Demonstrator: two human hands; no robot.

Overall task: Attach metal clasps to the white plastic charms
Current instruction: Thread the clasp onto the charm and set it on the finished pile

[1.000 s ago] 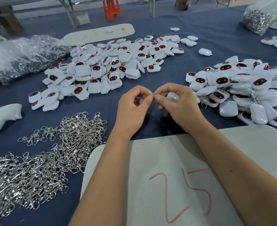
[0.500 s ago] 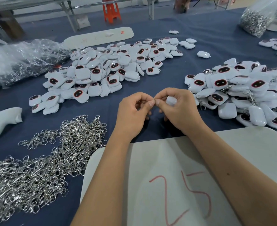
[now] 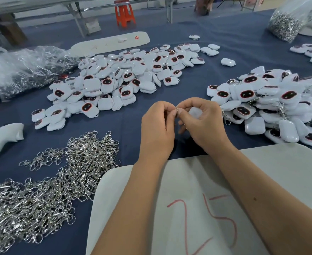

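Pinching a small metal clasp (image 3: 177,108) between them, the left hand (image 3: 157,129) meets the right hand (image 3: 203,124), which grips the white charm (image 3: 194,113) at three o'clock of the clasp.

White charm (image 3: 194,113) held in right hand (image 3: 204,126); small metal clasp (image 3: 177,108) pinched between both hands' fingertips, left hand (image 3: 157,129) alongside.

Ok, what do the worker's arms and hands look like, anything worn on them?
Both forearms are bare, with no sleeves in view. The left hand and right hand wear no gloves, and no rings, watch or bracelet show. A small dark mark sits on the right forearm.
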